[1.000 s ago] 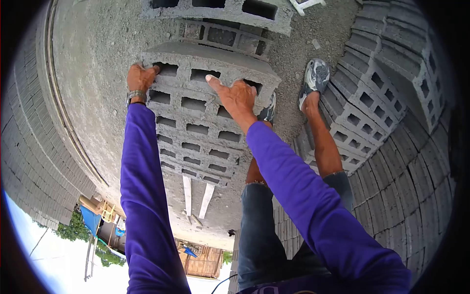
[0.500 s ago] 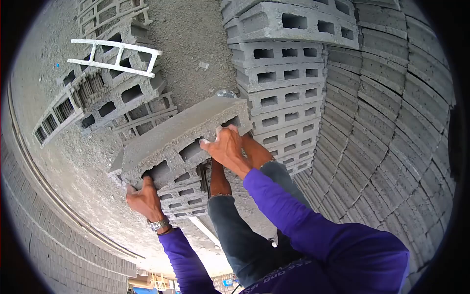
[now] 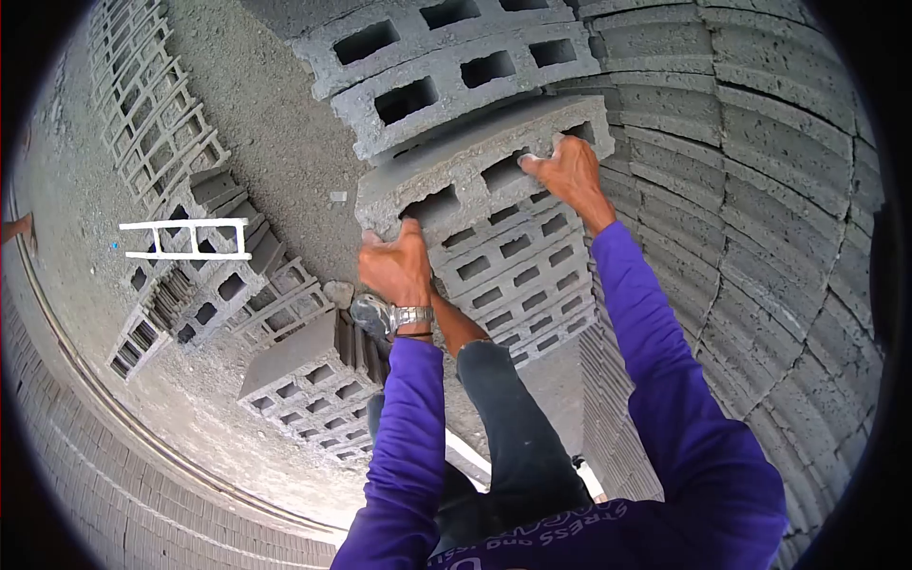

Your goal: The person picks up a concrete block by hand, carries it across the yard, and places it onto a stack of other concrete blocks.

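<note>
A grey hollow concrete block (image 3: 475, 185) spans between my two hands, its holed side facing me. My left hand (image 3: 394, 266) grips the block's left end, with the thumb hooked into a hole and the fingers around the lower edge. Closed on the right end is my right hand (image 3: 570, 180), its thumb at the middle hole and its fingertips at the right hole. The block overlaps the top of a tall stack of the same blocks (image 3: 518, 275) in this view, right in front of more stacked blocks (image 3: 465, 71). A metal watch (image 3: 385, 313) sits on my left wrist.
A wall of stacked blocks (image 3: 760, 171) rises along the right. At left, a white ladder-shaped frame (image 3: 185, 239) lies over loose blocks, with a row of grey frames (image 3: 152, 104) beyond. A lower block stack (image 3: 309, 385) stands at lower left. Part of another person's leg (image 3: 19, 228) shows far left.
Both hands have carried the block from over the low stack, rightward and away from me, to the tall stack. My view and body have turned right.
</note>
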The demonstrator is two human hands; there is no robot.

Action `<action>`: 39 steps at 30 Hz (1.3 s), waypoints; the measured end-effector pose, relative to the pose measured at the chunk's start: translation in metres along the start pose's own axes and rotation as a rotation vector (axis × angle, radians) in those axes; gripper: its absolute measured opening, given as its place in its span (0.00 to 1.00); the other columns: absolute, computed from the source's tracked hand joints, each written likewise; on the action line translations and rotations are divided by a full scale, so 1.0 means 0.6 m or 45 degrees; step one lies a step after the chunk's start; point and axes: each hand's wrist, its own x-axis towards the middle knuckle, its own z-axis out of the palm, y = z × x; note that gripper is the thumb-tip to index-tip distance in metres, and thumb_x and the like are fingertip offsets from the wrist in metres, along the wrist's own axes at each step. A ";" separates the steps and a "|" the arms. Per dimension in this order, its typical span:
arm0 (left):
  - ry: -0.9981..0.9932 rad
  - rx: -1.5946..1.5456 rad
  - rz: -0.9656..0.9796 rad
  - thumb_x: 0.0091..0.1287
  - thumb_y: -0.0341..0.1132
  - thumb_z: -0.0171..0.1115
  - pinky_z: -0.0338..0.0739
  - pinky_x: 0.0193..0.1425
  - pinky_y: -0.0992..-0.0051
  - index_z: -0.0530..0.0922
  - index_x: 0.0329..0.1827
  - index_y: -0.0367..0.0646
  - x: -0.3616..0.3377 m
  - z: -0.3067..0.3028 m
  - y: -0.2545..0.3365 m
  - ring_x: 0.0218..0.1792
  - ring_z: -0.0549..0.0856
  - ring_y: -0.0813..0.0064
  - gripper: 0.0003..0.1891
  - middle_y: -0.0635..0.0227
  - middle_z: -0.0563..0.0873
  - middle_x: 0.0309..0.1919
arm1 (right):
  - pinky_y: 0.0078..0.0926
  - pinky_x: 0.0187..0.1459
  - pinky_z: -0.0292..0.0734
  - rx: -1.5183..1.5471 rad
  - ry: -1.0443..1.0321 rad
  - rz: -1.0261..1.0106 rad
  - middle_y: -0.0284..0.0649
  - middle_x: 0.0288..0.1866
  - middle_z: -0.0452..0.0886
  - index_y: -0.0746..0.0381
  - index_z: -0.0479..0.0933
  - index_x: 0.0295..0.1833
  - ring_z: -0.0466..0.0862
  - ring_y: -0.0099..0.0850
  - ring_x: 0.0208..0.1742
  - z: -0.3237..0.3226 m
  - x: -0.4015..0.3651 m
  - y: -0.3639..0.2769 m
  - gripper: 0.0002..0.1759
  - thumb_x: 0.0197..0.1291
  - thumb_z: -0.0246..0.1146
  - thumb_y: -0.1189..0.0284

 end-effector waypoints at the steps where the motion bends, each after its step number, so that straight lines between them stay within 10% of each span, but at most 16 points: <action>1: -0.004 0.087 0.016 0.46 0.43 0.70 0.77 0.39 0.55 0.78 0.28 0.26 0.005 0.024 0.015 0.29 0.85 0.46 0.22 0.39 0.84 0.26 | 0.45 0.38 0.78 0.001 0.029 0.014 0.61 0.26 0.81 0.75 0.78 0.27 0.83 0.55 0.32 -0.007 0.022 0.012 0.26 0.40 0.72 0.58; 10: 0.081 0.109 0.023 0.45 0.45 0.71 0.77 0.40 0.51 0.77 0.23 0.29 0.039 0.085 0.077 0.31 0.84 0.38 0.22 0.39 0.83 0.26 | 0.43 0.33 0.73 0.139 0.013 -0.012 0.54 0.22 0.78 0.73 0.72 0.19 0.79 0.44 0.25 0.002 0.105 0.047 0.28 0.42 0.74 0.57; 18: -0.127 -0.144 0.019 0.53 0.43 0.69 0.72 0.58 0.55 0.74 0.56 0.24 0.040 0.095 0.052 0.52 0.79 0.43 0.33 0.41 0.79 0.49 | 0.38 0.32 0.71 0.084 0.105 -0.126 0.46 0.21 0.74 0.71 0.72 0.22 0.72 0.35 0.25 0.025 0.115 0.077 0.29 0.44 0.73 0.53; 22: 0.424 -0.399 0.286 0.57 0.44 0.68 0.75 0.55 0.56 0.78 0.52 0.28 0.004 0.061 0.023 0.48 0.82 0.43 0.27 0.41 0.82 0.50 | 0.37 0.34 0.70 0.066 0.076 -0.201 0.41 0.23 0.76 0.71 0.75 0.26 0.71 0.33 0.26 0.026 0.126 0.085 0.31 0.47 0.71 0.49; 27: -0.266 -0.611 -0.070 0.62 0.36 0.65 0.75 0.60 0.64 0.77 0.55 0.30 -0.102 -0.044 -0.199 0.52 0.84 0.54 0.22 0.49 0.86 0.47 | 0.40 0.52 0.71 -0.177 -0.068 0.004 0.54 0.46 0.80 0.76 0.76 0.49 0.78 0.42 0.48 0.018 0.131 0.076 0.41 0.51 0.66 0.43; 30: -0.172 -0.637 -0.129 0.68 0.35 0.62 0.81 0.49 0.72 0.79 0.55 0.30 -0.142 -0.087 -0.419 0.44 0.88 0.66 0.18 0.53 0.87 0.46 | 0.45 0.67 0.63 -0.314 -0.093 0.140 0.65 0.69 0.67 0.80 0.64 0.67 0.70 0.53 0.68 0.017 0.132 0.076 0.54 0.52 0.64 0.40; 32: -0.112 -0.624 -0.349 0.69 0.36 0.61 0.81 0.47 0.73 0.79 0.53 0.29 -0.145 -0.162 -0.514 0.42 0.87 0.71 0.18 0.56 0.88 0.42 | 0.40 0.57 0.68 -0.460 0.157 -0.008 0.60 0.53 0.78 0.81 0.73 0.52 0.77 0.47 0.55 0.034 0.156 0.102 0.47 0.54 0.62 0.41; 38: -0.074 -0.426 -0.487 0.68 0.36 0.61 0.80 0.46 0.72 0.80 0.52 0.29 -0.121 -0.230 -0.694 0.40 0.87 0.70 0.18 0.55 0.88 0.39 | 0.40 0.64 0.64 -0.366 -0.094 0.109 0.63 0.64 0.73 0.80 0.71 0.60 0.72 0.48 0.66 0.016 0.163 0.094 0.47 0.56 0.60 0.43; 39: -0.060 -0.410 -0.499 0.68 0.36 0.61 0.80 0.46 0.72 0.80 0.52 0.29 -0.125 -0.223 -0.700 0.40 0.87 0.70 0.18 0.55 0.88 0.39 | 0.40 0.54 0.67 -0.387 -0.022 -0.084 0.56 0.44 0.78 0.79 0.75 0.51 0.76 0.45 0.49 0.012 0.130 0.078 0.43 0.56 0.59 0.42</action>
